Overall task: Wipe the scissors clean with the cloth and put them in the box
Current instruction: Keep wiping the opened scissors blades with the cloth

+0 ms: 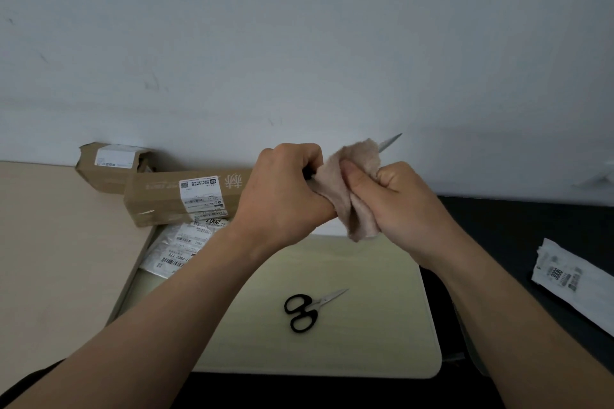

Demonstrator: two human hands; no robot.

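Above the table (365, 349), the left hand (285, 189) clenches the handles of the scissors (390, 142). The right hand (395, 199) grips the cloth (355, 176) round the blades, so only the tip shows. Wiping looks to be under way. A second pair (309, 309) lies near, untouched, probably unwiped. Boxing remains: the box (186, 199) sits far left, well apart, its inside hidden.
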